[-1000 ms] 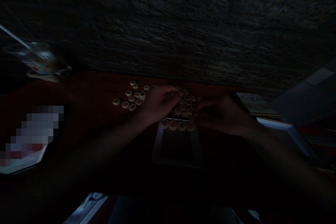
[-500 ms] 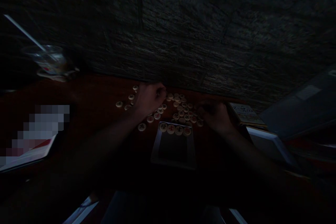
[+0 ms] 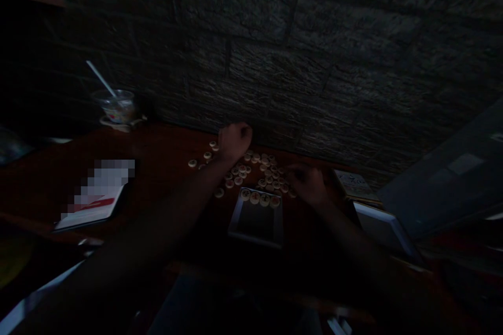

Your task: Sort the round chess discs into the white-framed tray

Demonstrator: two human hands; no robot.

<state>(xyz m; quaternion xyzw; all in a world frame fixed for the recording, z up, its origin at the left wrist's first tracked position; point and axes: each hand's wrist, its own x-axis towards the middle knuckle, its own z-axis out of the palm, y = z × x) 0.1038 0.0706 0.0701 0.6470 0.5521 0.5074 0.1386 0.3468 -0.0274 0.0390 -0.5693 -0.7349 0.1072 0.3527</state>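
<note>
Round xiangqi pieces (image 3: 251, 172) of pale wood or bone lie scattered on the dark red wooden table (image 3: 165, 167), with red and black characters on their faces. Four more pieces (image 3: 259, 198) stand in a row along the far edge of a white-framed tray (image 3: 255, 225). My left hand (image 3: 234, 141) is curled up at the far edge of the scatter, close to the wall. My right hand (image 3: 307, 184) hangs low over the right side of the pieces, fingers bent. The dim light hides whether either hand holds a piece.
A stone wall (image 3: 298, 63) rises behind the table. At the back left stands a glass with a straw (image 3: 117, 106) on a saucer. A booklet (image 3: 92, 209) lies at the left, a patterned book (image 3: 356, 186) at the right, beside a white-edged box (image 3: 383, 230).
My left hand has moved left and away from me, off the middle of the pieces. My right hand has shifted slightly left. The view has tilted up, showing more wall and the glass.
</note>
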